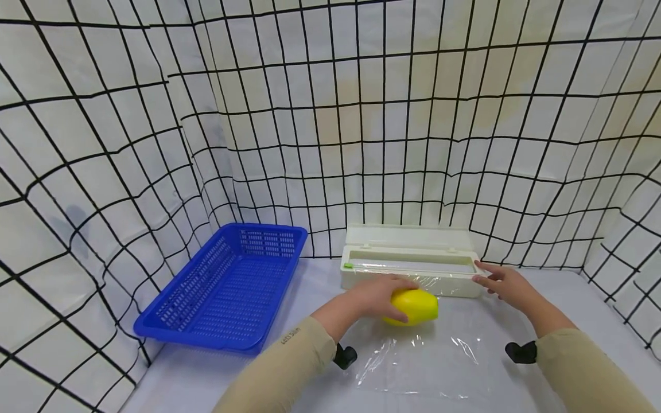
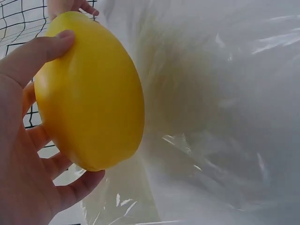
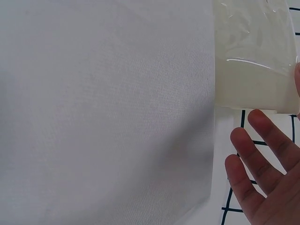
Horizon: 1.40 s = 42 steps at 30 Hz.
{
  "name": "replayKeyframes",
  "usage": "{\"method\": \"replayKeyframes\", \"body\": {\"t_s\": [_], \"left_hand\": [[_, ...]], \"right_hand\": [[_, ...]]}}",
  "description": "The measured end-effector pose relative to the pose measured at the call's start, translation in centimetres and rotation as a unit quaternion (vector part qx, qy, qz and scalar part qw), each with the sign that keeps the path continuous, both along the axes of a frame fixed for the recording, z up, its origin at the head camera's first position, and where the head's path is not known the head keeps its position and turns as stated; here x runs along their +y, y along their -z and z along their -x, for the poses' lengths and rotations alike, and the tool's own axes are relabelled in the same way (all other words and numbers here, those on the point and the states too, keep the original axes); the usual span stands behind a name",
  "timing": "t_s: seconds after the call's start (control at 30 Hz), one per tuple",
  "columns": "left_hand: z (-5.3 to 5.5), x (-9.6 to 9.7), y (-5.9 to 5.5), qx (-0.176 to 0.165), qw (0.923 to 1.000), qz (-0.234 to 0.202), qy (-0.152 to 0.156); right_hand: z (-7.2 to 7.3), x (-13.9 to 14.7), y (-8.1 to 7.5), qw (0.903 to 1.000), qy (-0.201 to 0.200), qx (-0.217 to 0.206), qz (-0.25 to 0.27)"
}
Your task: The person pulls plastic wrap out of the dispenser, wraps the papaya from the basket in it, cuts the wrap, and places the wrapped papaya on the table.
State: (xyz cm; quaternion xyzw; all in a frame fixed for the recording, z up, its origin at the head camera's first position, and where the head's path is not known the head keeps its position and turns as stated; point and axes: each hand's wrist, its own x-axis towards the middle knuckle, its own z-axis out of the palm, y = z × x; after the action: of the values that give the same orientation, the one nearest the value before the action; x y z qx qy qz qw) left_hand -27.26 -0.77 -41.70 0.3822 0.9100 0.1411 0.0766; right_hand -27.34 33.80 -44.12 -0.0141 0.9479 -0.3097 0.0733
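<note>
My left hand (image 1: 378, 293) grips a smooth yellow oval fruit (image 1: 420, 305) from its left side. In the left wrist view the thumb lies over the fruit (image 2: 96, 93) and the fingers curl under and round it. A sheet of clear cling film (image 1: 428, 367) stretches over the table beneath the fruit, coming from a cream cling film dispenser (image 1: 356, 280) with its lid raised. At the dispenser's right end is my right hand (image 1: 508, 285), index finger and thumb touching that end. The right wrist view shows its other fingers (image 3: 246, 143) extended and spread beside the dispenser (image 3: 253, 89).
A blue perforated plastic basket (image 1: 222, 298) stands on the left of the white table (image 1: 175, 378). A small green piece (image 1: 348, 265) sits at the dispenser's left end. Black wire mesh (image 1: 361, 143) backed with white sheeting closes off the back and sides.
</note>
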Motion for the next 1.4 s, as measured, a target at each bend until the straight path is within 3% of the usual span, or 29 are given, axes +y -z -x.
{"method": "replayKeyframes", "body": {"t_s": [0.27, 0.47, 0.8, 1.13, 1.4], "left_hand": [[-0.1, 0.9, 1.6, 0.021, 0.9997, 0.003, -0.010], [-0.5, 0.8, 1.8, 0.021, 0.9996, 0.008, -0.018], [-1.0, 0.5, 2.1, 0.018, 0.9998, -0.010, -0.003], [-1.5, 0.3, 1.9, 0.005, 0.9998, -0.017, -0.012], [-1.4, 0.1, 2.1, 0.004, 0.9995, -0.019, -0.024]], "right_hand": [[0.0, -0.2, 0.0, 1.0000, 0.003, -0.001, -0.007], [0.0, 0.0, 0.1, 0.9999, 0.007, -0.010, -0.005], [0.0, 0.0, 0.4, 0.9999, 0.003, 0.001, 0.013], [-0.6, 0.3, 0.7, 0.9982, 0.014, 0.006, 0.058], [-1.2, 1.1, 0.8, 0.9990, 0.021, 0.020, 0.034]]}}
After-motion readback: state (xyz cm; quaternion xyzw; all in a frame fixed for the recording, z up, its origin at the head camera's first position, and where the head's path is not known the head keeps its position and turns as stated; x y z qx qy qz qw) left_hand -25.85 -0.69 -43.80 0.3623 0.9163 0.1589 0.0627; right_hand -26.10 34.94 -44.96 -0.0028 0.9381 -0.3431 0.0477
